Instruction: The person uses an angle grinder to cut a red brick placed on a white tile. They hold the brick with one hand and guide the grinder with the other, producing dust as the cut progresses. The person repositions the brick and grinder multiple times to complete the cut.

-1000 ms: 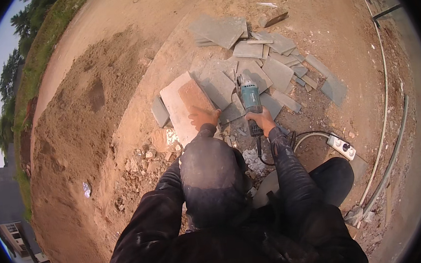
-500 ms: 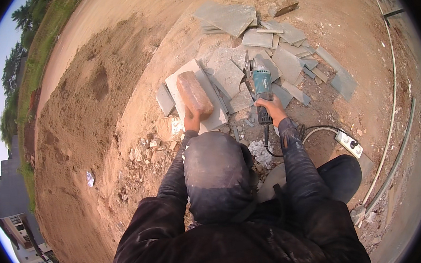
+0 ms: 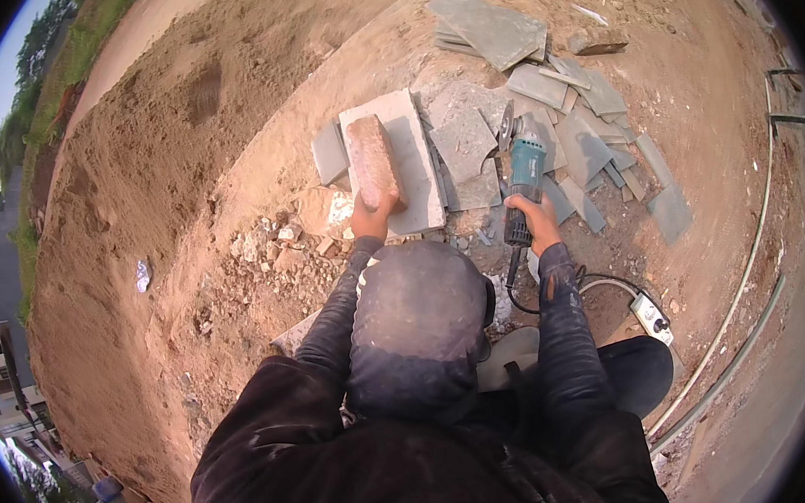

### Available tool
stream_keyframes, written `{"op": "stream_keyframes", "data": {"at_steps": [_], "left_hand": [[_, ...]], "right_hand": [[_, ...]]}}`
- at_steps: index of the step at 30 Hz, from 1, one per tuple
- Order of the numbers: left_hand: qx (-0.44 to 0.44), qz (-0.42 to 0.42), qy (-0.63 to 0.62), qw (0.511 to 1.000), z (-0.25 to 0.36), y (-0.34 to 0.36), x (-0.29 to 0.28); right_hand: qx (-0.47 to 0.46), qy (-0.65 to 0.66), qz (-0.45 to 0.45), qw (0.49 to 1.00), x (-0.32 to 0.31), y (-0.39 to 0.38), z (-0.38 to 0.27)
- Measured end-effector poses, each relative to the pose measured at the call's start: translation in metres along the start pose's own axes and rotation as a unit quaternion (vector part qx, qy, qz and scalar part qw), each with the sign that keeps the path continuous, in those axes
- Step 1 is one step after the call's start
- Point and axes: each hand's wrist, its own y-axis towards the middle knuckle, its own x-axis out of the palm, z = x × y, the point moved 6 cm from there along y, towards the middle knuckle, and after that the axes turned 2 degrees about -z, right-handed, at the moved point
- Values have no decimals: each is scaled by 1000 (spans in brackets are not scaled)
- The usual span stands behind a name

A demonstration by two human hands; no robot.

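My left hand (image 3: 370, 220) grips the near end of a reddish brick (image 3: 372, 155), which lies lengthwise on a pale square slab (image 3: 415, 165). To its right, my right hand (image 3: 542, 222) is wrapped round the black body of a teal angle grinder (image 3: 527, 161). The grinder's disc points away from me, over broken grey tiles (image 3: 581, 148) piled loosely on the dirt. Its black cord runs down from the handle toward my right knee.
A white power strip (image 3: 651, 318) lies by my right knee. Long pale pipes (image 3: 760, 224) run along the right side. Rubble (image 3: 272, 248) lies below the slab, a loose dirt mound (image 3: 141, 177) at left, and more stacked tiles (image 3: 489, 27) at the back.
My left hand has shifted to the brick's near end, and the brick now lies straighter on the slab. The view has turned slightly. My right hand still holds the grinder.
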Motion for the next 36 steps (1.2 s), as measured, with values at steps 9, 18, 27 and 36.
{"op": "stream_keyframes", "data": {"at_steps": [9,18,27,36], "left_hand": [[9,-5,-72,997,6,-3,2],[-283,-170,56,942,-52,-42,12],[-217,-380,-276,856,78,-72,96],[-224,-401,-307,834,82,-59,95]], "right_hand": [[7,-36,-6,999,14,10,8],[22,-57,-31,998,43,22,10],[-45,-40,-33,998,113,34,-1],[-65,-31,-35,997,139,40,-22]]}}
